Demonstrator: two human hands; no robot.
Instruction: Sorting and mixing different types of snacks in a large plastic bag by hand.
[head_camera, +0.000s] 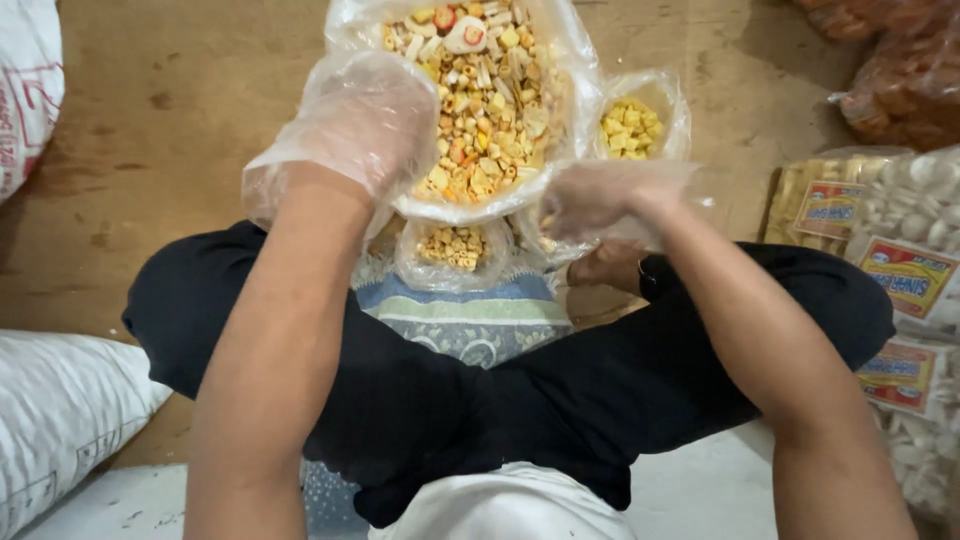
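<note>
Your gloved left hand (365, 120) rests half-curled on the big snack bag (480, 100), gripping nothing visible. Your gloved right hand (600, 195) pinches a small bag (635, 125) of yellow pieces.

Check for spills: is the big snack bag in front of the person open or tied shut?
Open. The big clear bag gapes upward, its mixed snack pieces exposed, with the gloved left hand at its rim.

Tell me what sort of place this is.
Probably a small home workshop for packing snacks. The person sits cross-legged on a wooden floor, gloved hands at a big clear bag of mixed snack pieces, with sealed labelled packets and white sacks alongside.
</note>
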